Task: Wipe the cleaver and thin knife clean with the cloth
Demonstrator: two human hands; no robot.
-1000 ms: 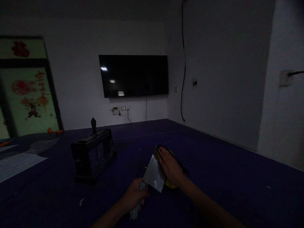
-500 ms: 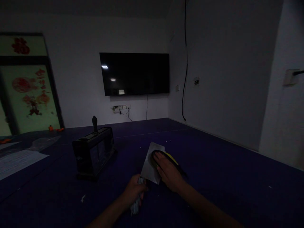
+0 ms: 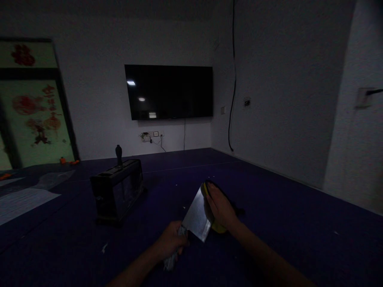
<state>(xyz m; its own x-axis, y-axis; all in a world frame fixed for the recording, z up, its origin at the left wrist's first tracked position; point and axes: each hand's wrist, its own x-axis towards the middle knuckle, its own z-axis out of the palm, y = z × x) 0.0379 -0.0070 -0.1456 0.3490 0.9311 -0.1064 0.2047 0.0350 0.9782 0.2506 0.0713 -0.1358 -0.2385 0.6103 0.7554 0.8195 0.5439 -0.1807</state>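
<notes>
My left hand [image 3: 169,241] is closed round the pale handle of a cleaver [image 3: 196,217], its broad steel blade tilted up and away from me. My right hand [image 3: 220,207] presses a yellow and black sponge [image 3: 218,227] against the right face of the blade, fingers wrapped over the pad. Both hands work low over a dark blue surface [image 3: 269,215] in a dim room.
A dark knife block [image 3: 117,190] with one black handle [image 3: 119,154] sticking up stands to the left. Pale sheets [image 3: 20,201] lie at the far left. A wall television [image 3: 169,92], a hanging cable [image 3: 232,79] and a decorated door [image 3: 32,115] are behind.
The blade turned from broadside half a second ago to a steeper tilt. My right hand with the sponge slid along the blade and sits on its right side again.
</notes>
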